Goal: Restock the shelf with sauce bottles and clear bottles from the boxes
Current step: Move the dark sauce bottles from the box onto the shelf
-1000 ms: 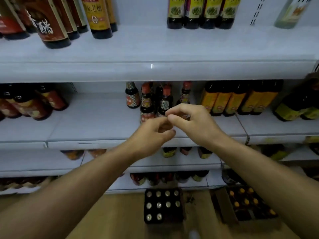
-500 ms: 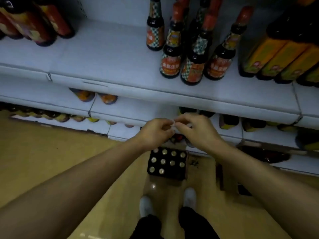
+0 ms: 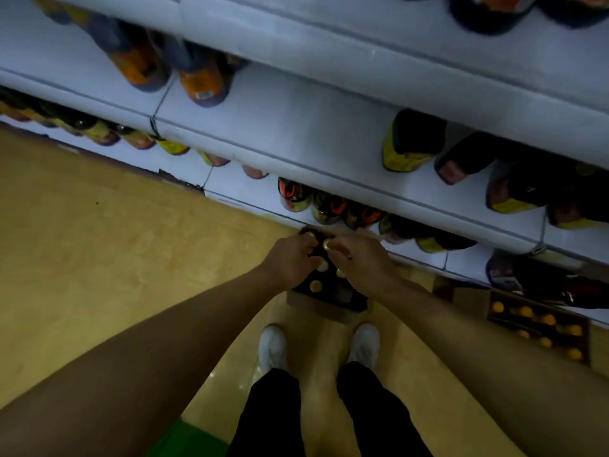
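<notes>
A dark box of sauce bottles [image 3: 329,296] with gold caps stands on the floor against the bottom shelf. My left hand [image 3: 290,262] and my right hand [image 3: 359,262] are side by side over its far half, fingers curled down among the bottle tops. Three caps show between and below the hands. The hands hide the other tops, so I cannot tell whether either one grips a bottle. Dark sauce bottles [image 3: 329,206] line the lowest shelf just behind the box.
A second open box [image 3: 540,328] of orange-capped bottles sits on the floor to the right. White shelves [image 3: 296,127] rise above, holding dark bottles with yellow and orange labels. My white shoes [image 3: 272,344] stand just behind the first box on yellow floor.
My view has tipped from the shelves down to the floor. Both hands, fingertips together in the air before, have dropped onto the box of gold-capped bottles.
</notes>
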